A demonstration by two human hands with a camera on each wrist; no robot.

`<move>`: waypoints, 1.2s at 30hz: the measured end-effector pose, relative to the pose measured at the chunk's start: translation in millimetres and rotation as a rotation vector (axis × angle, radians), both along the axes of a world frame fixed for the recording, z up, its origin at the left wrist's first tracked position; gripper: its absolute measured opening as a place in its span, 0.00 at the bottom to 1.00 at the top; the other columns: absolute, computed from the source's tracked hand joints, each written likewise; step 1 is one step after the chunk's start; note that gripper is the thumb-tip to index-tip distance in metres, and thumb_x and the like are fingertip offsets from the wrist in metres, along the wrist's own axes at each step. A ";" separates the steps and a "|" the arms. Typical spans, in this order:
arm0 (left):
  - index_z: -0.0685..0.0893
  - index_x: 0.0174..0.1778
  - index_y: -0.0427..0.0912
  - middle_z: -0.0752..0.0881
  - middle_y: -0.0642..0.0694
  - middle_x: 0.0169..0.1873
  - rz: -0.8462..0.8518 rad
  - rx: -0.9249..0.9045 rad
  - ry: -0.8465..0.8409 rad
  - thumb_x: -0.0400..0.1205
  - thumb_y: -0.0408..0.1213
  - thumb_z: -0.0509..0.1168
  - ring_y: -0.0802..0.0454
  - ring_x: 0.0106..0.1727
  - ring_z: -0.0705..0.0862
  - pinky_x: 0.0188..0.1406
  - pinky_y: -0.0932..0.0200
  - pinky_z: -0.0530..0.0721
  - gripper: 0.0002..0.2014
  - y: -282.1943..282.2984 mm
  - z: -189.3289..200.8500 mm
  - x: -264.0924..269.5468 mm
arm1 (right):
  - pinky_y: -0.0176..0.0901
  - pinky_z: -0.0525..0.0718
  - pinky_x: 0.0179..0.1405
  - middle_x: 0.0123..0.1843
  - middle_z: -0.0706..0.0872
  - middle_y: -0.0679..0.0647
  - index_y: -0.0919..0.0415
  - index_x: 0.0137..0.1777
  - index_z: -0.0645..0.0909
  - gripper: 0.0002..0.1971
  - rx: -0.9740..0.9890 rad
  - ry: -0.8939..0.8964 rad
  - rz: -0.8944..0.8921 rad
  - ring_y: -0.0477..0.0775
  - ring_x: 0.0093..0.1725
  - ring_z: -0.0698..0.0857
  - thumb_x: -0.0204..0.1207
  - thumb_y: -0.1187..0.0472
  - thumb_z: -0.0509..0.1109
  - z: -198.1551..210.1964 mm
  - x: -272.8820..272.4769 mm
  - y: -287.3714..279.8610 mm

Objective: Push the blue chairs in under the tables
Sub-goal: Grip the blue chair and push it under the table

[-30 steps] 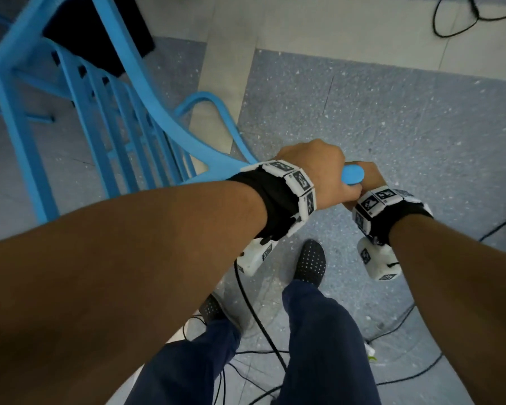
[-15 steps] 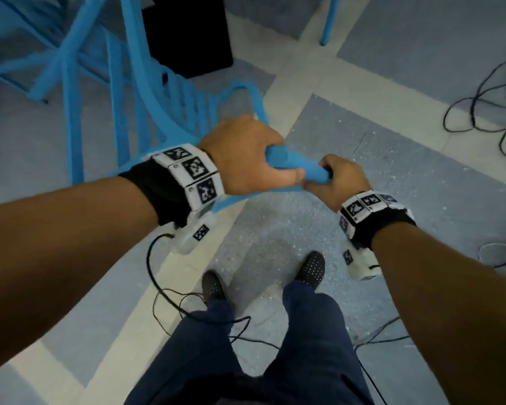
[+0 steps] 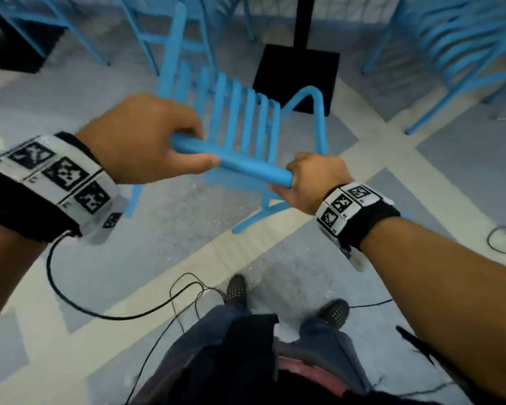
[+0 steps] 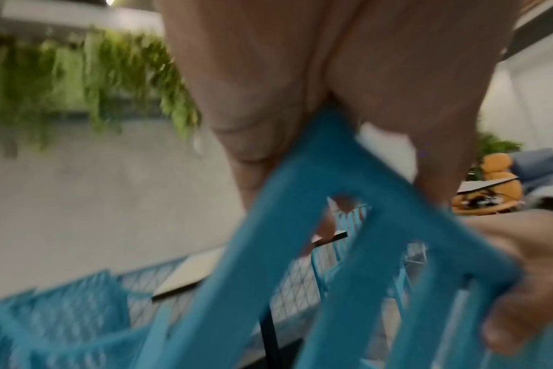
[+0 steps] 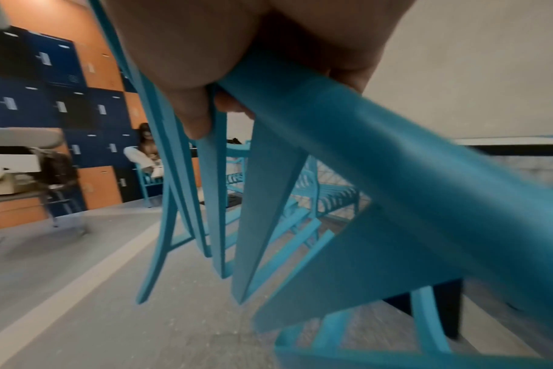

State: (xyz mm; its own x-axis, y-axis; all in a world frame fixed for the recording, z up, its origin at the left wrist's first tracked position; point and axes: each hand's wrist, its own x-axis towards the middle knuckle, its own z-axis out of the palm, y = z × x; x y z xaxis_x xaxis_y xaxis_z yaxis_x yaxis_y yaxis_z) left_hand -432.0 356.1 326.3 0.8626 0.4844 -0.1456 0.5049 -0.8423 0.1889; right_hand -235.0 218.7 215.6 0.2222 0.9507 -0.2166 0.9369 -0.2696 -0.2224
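Floor (image 3: pixel 187 217): grey speckled carpet crossed by pale bands, beneath both hands.

Blue chair (image 3: pixel 246 118), one in hand: slatted back, top rail running between the two hands, seat and legs reaching away from them toward a black table base (image 3: pixel 297 68) just beyond. The chair's legs look tilted; whether all touch the floor cannot be told.

Other blue chairs, at least two more: one cluster beyond the left hand (image 3: pixel 187 21), one beyond the right hand (image 3: pixel 465 54). Exact count uncertain through blur.

Left hand (image 3: pixel 140 138): clenched over the left end of the top rail, thumb beneath it.

Right hand (image 3: pixel 313 179): grasping the right end of the rail, fingers wrapped round it.

Wristbands, two, one per wrist (image 3: pixel 56 176), (image 3: pixel 345 206): black bands with white tiles of black square marker codes; small print under the codes unreadable.

Black cables (image 3: pixel 105 314): several, trailing on the floor near the person's shoes, below the hands.
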 end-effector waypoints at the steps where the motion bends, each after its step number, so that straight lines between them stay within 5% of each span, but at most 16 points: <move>1: 0.84 0.51 0.48 0.89 0.43 0.44 -0.017 0.145 0.074 0.71 0.65 0.62 0.40 0.42 0.86 0.39 0.51 0.81 0.26 -0.5 -0.2 -8.8 | 0.49 0.77 0.39 0.44 0.83 0.54 0.56 0.46 0.84 0.22 0.001 -0.011 0.027 0.65 0.48 0.85 0.75 0.37 0.63 5.5 -17.4 15.2; 5: 0.80 0.55 0.43 0.87 0.40 0.51 0.014 0.299 0.345 0.79 0.47 0.64 0.35 0.52 0.86 0.41 0.49 0.76 0.14 -7.2 -34.9 -18.5 | 0.49 0.75 0.39 0.46 0.85 0.57 0.57 0.46 0.84 0.22 0.044 -0.032 0.088 0.66 0.48 0.85 0.75 0.38 0.63 16.2 -81.9 68.3; 8: 0.81 0.50 0.40 0.88 0.39 0.49 0.058 0.311 0.325 0.81 0.38 0.60 0.33 0.47 0.87 0.35 0.49 0.75 0.08 27.2 -53.6 -50.7 | 0.49 0.76 0.40 0.48 0.86 0.57 0.57 0.45 0.83 0.20 0.088 0.044 0.098 0.65 0.48 0.85 0.74 0.38 0.65 15.2 -123.7 98.5; 11: 0.81 0.47 0.40 0.88 0.39 0.46 0.057 0.276 0.294 0.80 0.41 0.63 0.32 0.45 0.88 0.34 0.47 0.80 0.09 55.9 -56.0 -91.3 | 0.50 0.79 0.45 0.50 0.81 0.54 0.56 0.48 0.78 0.23 0.157 0.144 0.082 0.60 0.51 0.81 0.69 0.36 0.69 5.3 -131.0 105.2; 14: 0.81 0.47 0.42 0.88 0.42 0.47 0.121 0.239 0.312 0.79 0.46 0.64 0.34 0.48 0.88 0.37 0.48 0.82 0.10 70.7 -61.7 -124.9 | 0.53 0.85 0.50 0.53 0.82 0.52 0.53 0.54 0.78 0.32 0.029 0.022 0.056 0.60 0.53 0.82 0.66 0.25 0.62 -2.7 -115.4 95.9; 20: 0.81 0.44 0.44 0.87 0.44 0.46 0.305 0.094 0.313 0.77 0.47 0.64 0.36 0.49 0.87 0.42 0.49 0.82 0.10 61.8 -96.3 -163.4 | 0.44 0.79 0.30 0.29 0.80 0.51 0.53 0.33 0.76 0.38 -0.247 -0.248 0.105 0.53 0.28 0.79 0.59 0.16 0.52 -2.1 -116.9 111.6; 26: 0.81 0.45 0.45 0.85 0.47 0.44 0.298 0.025 0.289 0.78 0.47 0.62 0.39 0.45 0.86 0.42 0.50 0.83 0.09 38.3 -115.5 -157.2 | 0.41 0.76 0.29 0.29 0.80 0.50 0.52 0.35 0.79 0.38 -0.288 -0.324 0.137 0.51 0.29 0.79 0.61 0.16 0.51 -7.1 -106.5 96.0; 36: 0.81 0.49 0.46 0.86 0.48 0.50 0.091 0.046 0.271 0.79 0.50 0.62 0.40 0.49 0.87 0.43 0.50 0.82 0.11 23.4 -111.1 -90.7 | 0.45 0.77 0.35 0.32 0.80 0.50 0.52 0.38 0.80 0.38 -0.365 -0.310 -0.084 0.55 0.34 0.79 0.62 0.18 0.49 5.7 -66.3 26.3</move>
State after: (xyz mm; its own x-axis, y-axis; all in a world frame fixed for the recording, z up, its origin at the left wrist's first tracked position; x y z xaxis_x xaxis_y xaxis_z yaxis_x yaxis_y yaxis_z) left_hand -522.7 379.5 215.2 0.7477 0.5697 -0.3412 0.6060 -0.7955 -0.0003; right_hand -301.2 245.1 221.3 0.4014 0.8011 -0.4441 0.9159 -0.3554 0.1868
